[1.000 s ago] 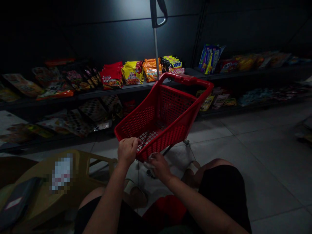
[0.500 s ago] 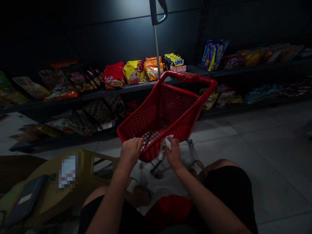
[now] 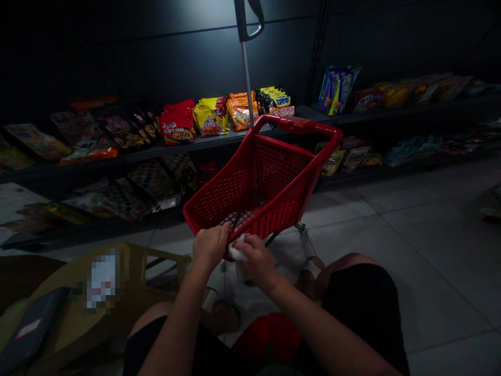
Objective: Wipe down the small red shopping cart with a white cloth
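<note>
In front of my knees stands a red plastic shopping basket cart (image 3: 279, 203) with perforated sides, a raised loop handle at its far end and small wheels. My left hand (image 3: 210, 246) grips the rim at its near end, fingers curled over the edge. Close beside it, my right hand (image 3: 255, 257) holds a crumpled white cloth (image 3: 238, 247) against the outer side of the basket near that same corner. Part of the cloth is hidden by my fingers.
Behind the cart, a dark shelf (image 3: 136, 152) carries bagged snacks and noodle packs (image 3: 211, 117). On the left, a yellowish plastic stool (image 3: 129, 266) bears a dark flat device (image 3: 35, 324) and a blurred-out item. Grey tiled floor (image 3: 426, 235) extends to the right.
My right hand has moved left and slightly down along the basket's side with the white cloth, ending next to my left hand. The left hand keeps its grip on the rim.
</note>
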`<move>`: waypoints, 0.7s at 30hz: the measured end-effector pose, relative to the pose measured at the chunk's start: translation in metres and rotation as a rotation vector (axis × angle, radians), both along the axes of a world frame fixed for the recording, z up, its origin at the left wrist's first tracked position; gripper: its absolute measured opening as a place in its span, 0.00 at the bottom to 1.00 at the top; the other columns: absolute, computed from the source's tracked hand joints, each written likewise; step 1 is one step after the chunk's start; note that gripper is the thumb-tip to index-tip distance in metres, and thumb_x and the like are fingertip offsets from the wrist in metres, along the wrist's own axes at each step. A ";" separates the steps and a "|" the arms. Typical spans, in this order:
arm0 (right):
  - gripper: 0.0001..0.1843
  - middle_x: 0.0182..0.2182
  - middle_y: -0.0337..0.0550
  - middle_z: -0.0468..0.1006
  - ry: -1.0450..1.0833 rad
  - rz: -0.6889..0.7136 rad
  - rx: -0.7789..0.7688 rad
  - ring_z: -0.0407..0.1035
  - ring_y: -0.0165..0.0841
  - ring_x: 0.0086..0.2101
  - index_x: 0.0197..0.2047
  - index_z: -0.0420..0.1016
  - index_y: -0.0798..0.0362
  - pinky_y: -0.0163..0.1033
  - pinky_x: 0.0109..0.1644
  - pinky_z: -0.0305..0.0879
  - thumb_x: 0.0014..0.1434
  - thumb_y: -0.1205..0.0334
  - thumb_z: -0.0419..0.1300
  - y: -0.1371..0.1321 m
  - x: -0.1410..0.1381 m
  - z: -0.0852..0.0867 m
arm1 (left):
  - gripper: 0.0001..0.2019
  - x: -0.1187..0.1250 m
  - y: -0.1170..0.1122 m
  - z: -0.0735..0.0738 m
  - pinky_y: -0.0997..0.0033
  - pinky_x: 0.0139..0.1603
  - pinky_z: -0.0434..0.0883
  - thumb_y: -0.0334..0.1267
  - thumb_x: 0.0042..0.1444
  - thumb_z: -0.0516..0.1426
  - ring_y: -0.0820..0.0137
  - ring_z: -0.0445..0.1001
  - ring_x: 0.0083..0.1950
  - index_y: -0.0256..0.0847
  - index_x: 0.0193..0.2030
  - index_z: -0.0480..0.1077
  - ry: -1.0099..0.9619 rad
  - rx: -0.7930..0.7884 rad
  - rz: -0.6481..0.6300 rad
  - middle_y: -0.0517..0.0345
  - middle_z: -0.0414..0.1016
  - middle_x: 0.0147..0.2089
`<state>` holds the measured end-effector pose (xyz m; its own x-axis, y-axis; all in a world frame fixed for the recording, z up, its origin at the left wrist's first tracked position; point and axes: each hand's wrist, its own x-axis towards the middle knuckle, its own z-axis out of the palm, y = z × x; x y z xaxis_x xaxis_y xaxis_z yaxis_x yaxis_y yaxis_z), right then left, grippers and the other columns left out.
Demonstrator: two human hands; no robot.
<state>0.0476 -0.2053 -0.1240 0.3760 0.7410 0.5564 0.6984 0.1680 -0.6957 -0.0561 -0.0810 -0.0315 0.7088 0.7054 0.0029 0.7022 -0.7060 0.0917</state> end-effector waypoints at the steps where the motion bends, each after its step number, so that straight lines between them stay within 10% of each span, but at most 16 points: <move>1: 0.25 0.46 0.43 0.71 -0.040 0.065 -0.012 0.66 0.36 0.47 0.52 0.76 0.44 0.40 0.51 0.67 0.53 0.74 0.59 0.000 -0.008 -0.002 | 0.27 -0.001 0.001 0.000 0.66 0.48 0.64 0.44 0.70 0.36 0.61 0.77 0.51 0.42 0.48 0.76 0.004 -0.009 -0.005 0.50 0.82 0.47; 4: 0.22 0.46 0.42 0.71 0.022 0.046 0.022 0.67 0.35 0.47 0.47 0.78 0.45 0.39 0.52 0.66 0.53 0.74 0.57 -0.003 0.009 -0.005 | 0.29 -0.003 0.004 0.004 0.65 0.48 0.65 0.46 0.70 0.36 0.60 0.77 0.51 0.42 0.47 0.77 0.010 -0.040 0.012 0.48 0.81 0.48; 10: 0.21 0.47 0.46 0.69 0.307 -0.569 0.144 0.65 0.40 0.49 0.51 0.74 0.51 0.49 0.59 0.61 0.54 0.68 0.56 -0.004 0.113 -0.011 | 0.32 0.015 0.008 0.013 0.68 0.42 0.67 0.56 0.68 0.34 0.60 0.79 0.49 0.47 0.46 0.77 -0.007 -0.183 0.042 0.51 0.82 0.47; 18: 0.21 0.47 0.44 0.70 0.191 0.066 0.041 0.67 0.37 0.50 0.46 0.76 0.46 0.43 0.55 0.66 0.52 0.74 0.57 0.003 0.005 -0.021 | 0.36 0.024 0.004 0.011 0.65 0.43 0.68 0.60 0.66 0.33 0.55 0.78 0.51 0.46 0.48 0.78 0.022 -0.232 0.111 0.47 0.82 0.48; 21: 0.21 0.45 0.43 0.72 0.399 -0.104 0.066 0.69 0.37 0.46 0.49 0.71 0.48 0.43 0.52 0.67 0.51 0.69 0.59 -0.004 0.040 -0.024 | 0.34 0.021 0.006 0.013 0.65 0.43 0.67 0.59 0.66 0.34 0.56 0.78 0.51 0.48 0.47 0.77 -0.001 -0.226 0.129 0.49 0.82 0.48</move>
<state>0.0878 -0.2095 -0.1480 0.6428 0.6551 0.3971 0.3923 0.1638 -0.9052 -0.0356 -0.0755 -0.0183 0.6133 0.7725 -0.1646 0.7847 -0.5724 0.2380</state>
